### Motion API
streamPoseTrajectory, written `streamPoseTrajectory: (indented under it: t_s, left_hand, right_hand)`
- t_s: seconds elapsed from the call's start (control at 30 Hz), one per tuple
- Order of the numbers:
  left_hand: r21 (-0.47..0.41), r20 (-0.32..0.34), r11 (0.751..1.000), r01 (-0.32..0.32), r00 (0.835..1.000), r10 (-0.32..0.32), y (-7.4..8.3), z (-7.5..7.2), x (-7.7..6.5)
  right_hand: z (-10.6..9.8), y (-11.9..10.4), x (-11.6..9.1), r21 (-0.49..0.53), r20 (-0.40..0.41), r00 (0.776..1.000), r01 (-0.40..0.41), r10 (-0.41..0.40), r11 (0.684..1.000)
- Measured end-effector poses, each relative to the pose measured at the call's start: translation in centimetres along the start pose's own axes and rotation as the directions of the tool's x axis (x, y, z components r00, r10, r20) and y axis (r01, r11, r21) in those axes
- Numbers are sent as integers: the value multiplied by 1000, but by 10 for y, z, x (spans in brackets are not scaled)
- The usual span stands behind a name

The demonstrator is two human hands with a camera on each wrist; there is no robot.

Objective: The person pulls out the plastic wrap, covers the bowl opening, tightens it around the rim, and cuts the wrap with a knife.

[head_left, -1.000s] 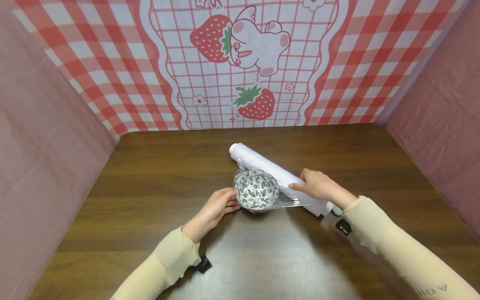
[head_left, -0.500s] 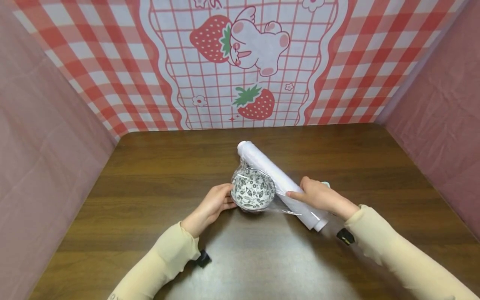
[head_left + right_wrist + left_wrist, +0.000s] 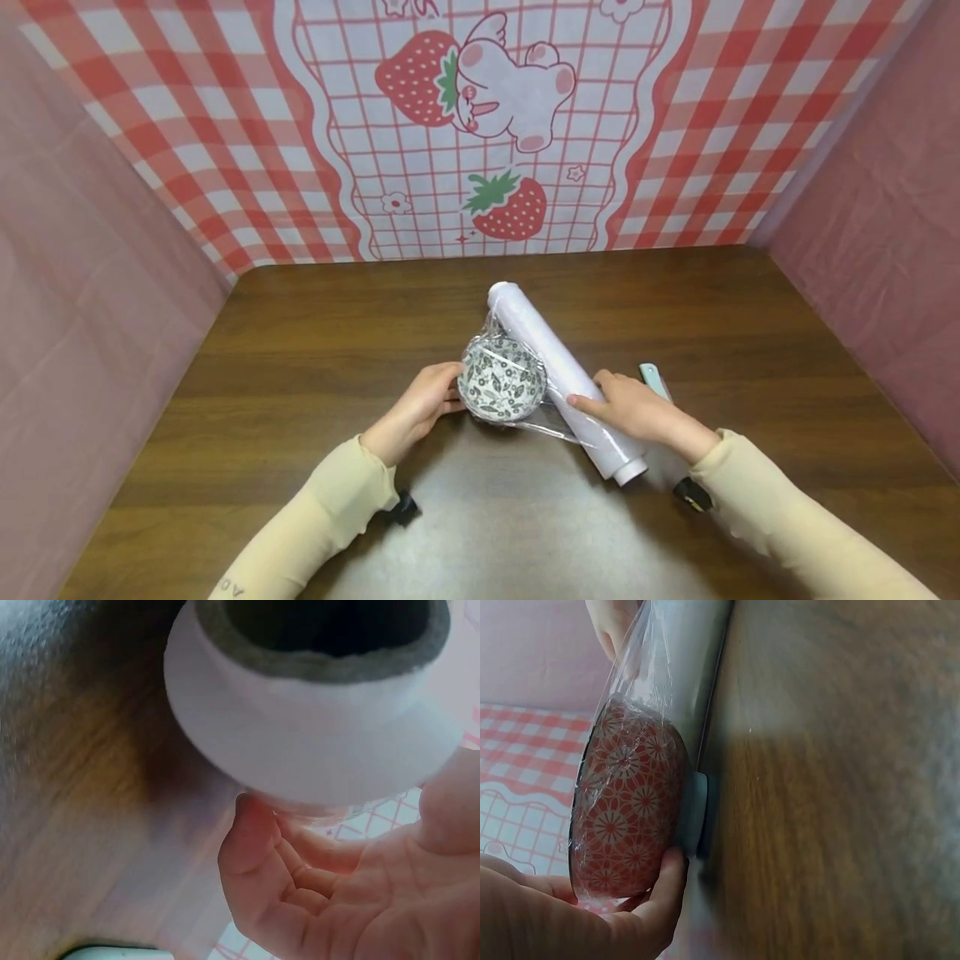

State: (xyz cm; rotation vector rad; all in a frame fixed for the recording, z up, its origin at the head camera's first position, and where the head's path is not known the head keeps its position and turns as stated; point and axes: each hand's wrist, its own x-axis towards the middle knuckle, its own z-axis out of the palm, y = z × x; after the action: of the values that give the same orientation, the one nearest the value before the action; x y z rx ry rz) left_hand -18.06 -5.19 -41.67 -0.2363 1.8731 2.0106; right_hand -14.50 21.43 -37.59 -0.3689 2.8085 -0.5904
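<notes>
A small bowl (image 3: 502, 379) has dark leaves and flowers on white inside; its red outside with pale flowers shows in the left wrist view. Clear cling film (image 3: 634, 697) covers it and runs to a white cling film roll (image 3: 551, 354) lying slantwise on its right. My left hand (image 3: 423, 400) holds the bowl's left side, thumb and fingers at rim and base (image 3: 697, 814). The right hand (image 3: 637, 408) grips the roll near its closer end, its fingers curled underneath in the right wrist view, where the open core (image 3: 322, 664) faces the camera.
A light blue handle (image 3: 652, 379) lies on the wooden table (image 3: 315, 333) just behind the right hand. A red-checked strawberry cloth (image 3: 510, 125) hangs along the table's far edge, with pink curtains (image 3: 97, 275) at both sides.
The roll has turned: its far end has shifted right and its near end toward me. The right hand has come slightly closer with it. The bowl has moved a little left with the left hand.
</notes>
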Motion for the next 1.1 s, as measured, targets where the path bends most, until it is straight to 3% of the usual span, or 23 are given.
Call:
streamPoseTrajectory:
  t_s: [0.53,0.97,1.1]
  left_hand:
    - [24,11,999,-27,1000,27,2,-11,5]
    - [49,12,999,-10,1000,10,1,-16,3]
    - [60,29,998,-5,1000,3,1,-17,2]
  right_hand:
    - [22,-11,-9,106,-30,994,-101,105,989]
    - [24,-8,-1,194,71,989,-145,133,970]
    - [21,-6,8,276,101,983,-174,152,945]
